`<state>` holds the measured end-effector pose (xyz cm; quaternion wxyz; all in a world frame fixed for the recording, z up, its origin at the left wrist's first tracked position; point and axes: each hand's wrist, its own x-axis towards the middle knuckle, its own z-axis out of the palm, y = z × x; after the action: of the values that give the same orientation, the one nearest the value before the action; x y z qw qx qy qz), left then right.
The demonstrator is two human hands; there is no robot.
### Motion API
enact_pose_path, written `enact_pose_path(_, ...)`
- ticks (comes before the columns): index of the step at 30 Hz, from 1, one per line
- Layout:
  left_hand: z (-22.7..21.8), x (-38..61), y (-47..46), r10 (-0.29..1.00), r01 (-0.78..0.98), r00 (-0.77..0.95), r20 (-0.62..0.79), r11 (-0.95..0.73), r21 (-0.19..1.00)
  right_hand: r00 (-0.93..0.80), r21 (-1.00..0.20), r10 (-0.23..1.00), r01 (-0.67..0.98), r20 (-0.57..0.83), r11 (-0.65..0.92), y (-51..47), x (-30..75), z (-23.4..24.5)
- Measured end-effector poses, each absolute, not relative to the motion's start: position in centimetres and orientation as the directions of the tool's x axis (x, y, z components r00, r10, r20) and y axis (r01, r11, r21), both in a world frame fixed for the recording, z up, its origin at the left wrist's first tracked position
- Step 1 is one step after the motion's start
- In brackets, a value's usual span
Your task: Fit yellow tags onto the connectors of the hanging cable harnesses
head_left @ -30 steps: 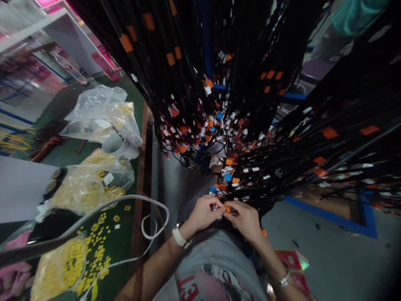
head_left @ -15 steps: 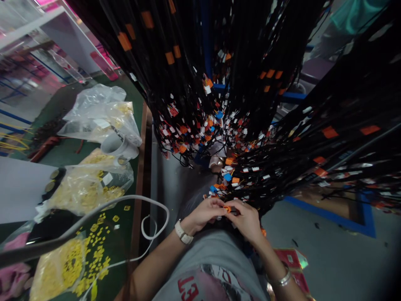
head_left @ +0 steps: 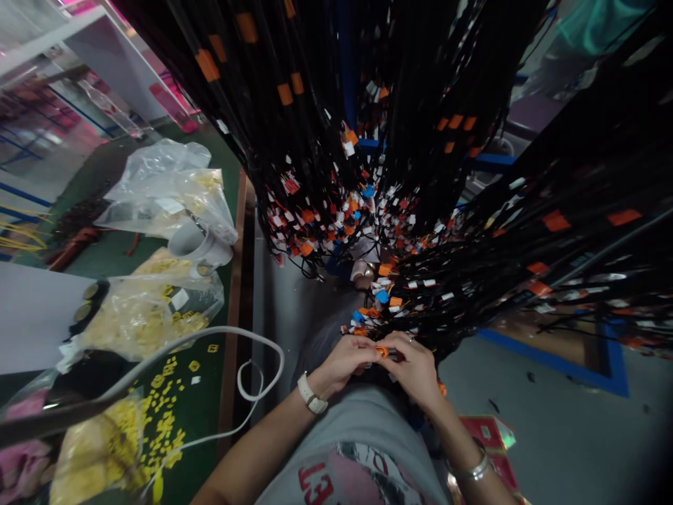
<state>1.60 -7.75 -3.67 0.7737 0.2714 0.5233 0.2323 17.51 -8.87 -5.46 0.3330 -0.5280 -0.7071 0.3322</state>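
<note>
The person's two hands meet low in front of the grey printed shirt [head_left: 362,421], just below the ends of the hanging black cable bundles [head_left: 446,294]. The right hand [head_left: 415,366] pinches a small orange connector [head_left: 383,351] between thumb and index finger, its other fingers bent. The left hand [head_left: 344,361] has its thumb and fingers drawn together at the connector's left end; whether they grip it or some smaller part, I cannot tell. A white-strapped watch [head_left: 311,394] circles the left wrist, and a silver bangle [head_left: 477,468] the right. Near the fingertips, the closest cable ends carry orange, white and blue plugs [head_left: 382,296]. To the left, a green surface [head_left: 207,393] with a brown edge holds loose yellow pieces [head_left: 167,423], clear plastic bags [head_left: 137,315] with more yellow pieces inside, and a whitish cup-like container [head_left: 202,244] tipped on its side. A grey cable [head_left: 226,329] arches across the lower part of that side and curls past the edge. To the right, a blue frame [head_left: 557,361] stands under the cables, and a red box [head_left: 486,435] sits beyond the right forearm.
</note>
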Motion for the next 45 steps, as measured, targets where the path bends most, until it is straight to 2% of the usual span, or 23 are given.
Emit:
enact_pose_path(9, -4.6, 2.1, -8.4, 0.681, -0.142, 0.3, -0.668, 0.725, 0.674, -0.251, -0.805, 0.958, 0.535, 0.138, 0.256, -8.9, 17.6, -5.8)
enact_pose_path(26, -5.0, 2.7, -9.0, 0.72, -0.138, 0.229, -0.656, 0.691, 0.71, -0.298, -0.802, 0.947, 0.532, 0.123, 0.272, -9.1, 17.8, -5.7)
enact_pose_path(36, -4.4, 1.7, -8.7, 0.68, -0.236, 0.374, -0.631, 0.727, 0.644, -0.243, -0.832, 0.964, 0.509, 0.108, 0.221, -9.0, 17.7, -5.1)
enact_pose_path(42, -4.3, 0.3, -8.7, 0.663, -0.314, 0.394, -0.636, 0.748, 0.585, -0.234, -0.836, 0.972, 0.526, 0.034, 0.156, -9.0, 19.1, -4.1)
enact_pose_path(45, -4.5, -0.9, -8.4, 0.656, -0.384, 0.328, -0.679, 0.75, 0.539, -0.237, -0.825, 0.97, 0.539, 0.047, 0.172, -9.1, 20.0, -4.0)
